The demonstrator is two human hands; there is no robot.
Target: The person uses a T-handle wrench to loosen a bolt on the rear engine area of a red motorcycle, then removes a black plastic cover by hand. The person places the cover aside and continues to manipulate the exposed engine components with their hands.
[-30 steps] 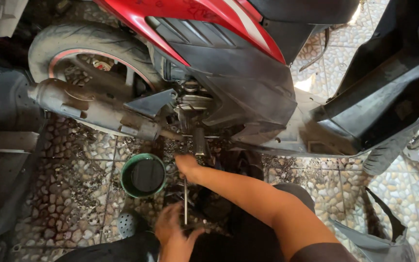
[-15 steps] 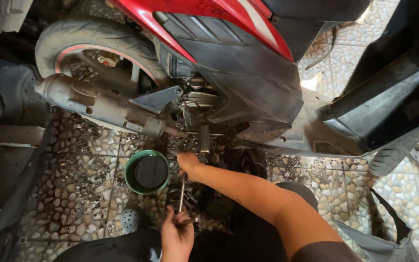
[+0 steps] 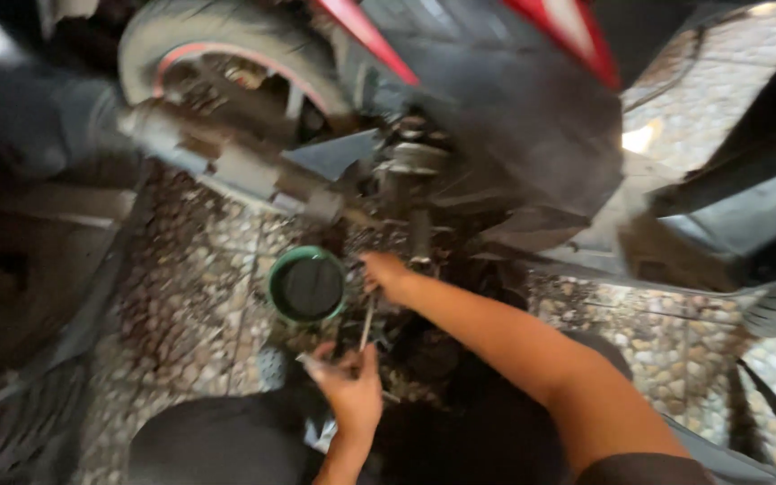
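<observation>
A red and black scooter [image 3: 532,117] stands over a pebbled floor, its rear wheel [image 3: 226,54] at the upper left. My right hand [image 3: 386,274] reaches under the engine [image 3: 415,166] and closes around the top end of a thin metal tool [image 3: 366,325]. My left hand [image 3: 348,388] grips the lower end of the same tool, close to my body. A round green pan [image 3: 307,286] with dark liquid sits on the floor just left of my right hand. The picture is blurred, so the tool's tip is unclear.
The grey exhaust pipe [image 3: 208,157] runs across the upper left, above the pan. Black body panels [image 3: 747,216] lie at the right and a dark panel [image 3: 29,269] at the left. My dark-clothed knee [image 3: 217,445] fills the bottom.
The view has swung and blurred. My left hand has slid a little to the right along the tool's lower end; my right hand stays under the engine.
</observation>
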